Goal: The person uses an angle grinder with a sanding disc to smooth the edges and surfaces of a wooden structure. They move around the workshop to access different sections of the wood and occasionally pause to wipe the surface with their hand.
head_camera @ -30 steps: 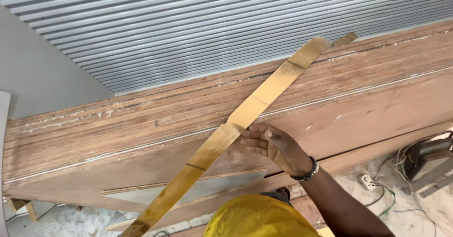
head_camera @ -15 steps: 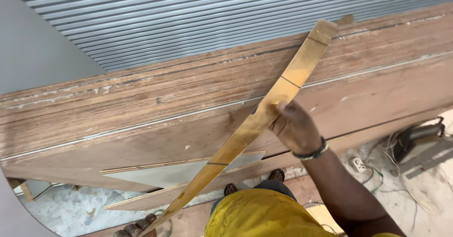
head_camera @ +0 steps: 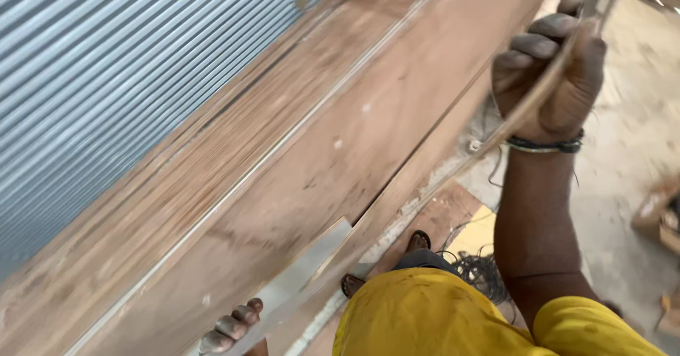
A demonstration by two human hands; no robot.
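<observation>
Right hand: raised at upper right, fingers curled tight round a thin tan strip; dark bracelet at the wrist.
Strip: runs edge-on from the right fist down and left, along the lower edge of the boards; its far end is blurred and hard to follow.
Left hand: at the bottom edge, only the fingers show, bent over the low end of a pale grey strip; whether they grip or merely rest, I cannot tell.
Boards: large reddish-brown sheets, stacked and leaning against a grey corrugated wall.
Step in hand: by my reading, the long strip is held up beside the board edge, one hand high, one low.
Next move calls for: judged only, a steady hold at both ends so the flexible strip does not whip or snap.
Person: yellow garment; sandalled feet on a dusty floor.
Cables: dark tangle near the feet.
Packages, labels, signs: none legible; a blurred brownish item at the right edge, kind uncertain.
</observation>
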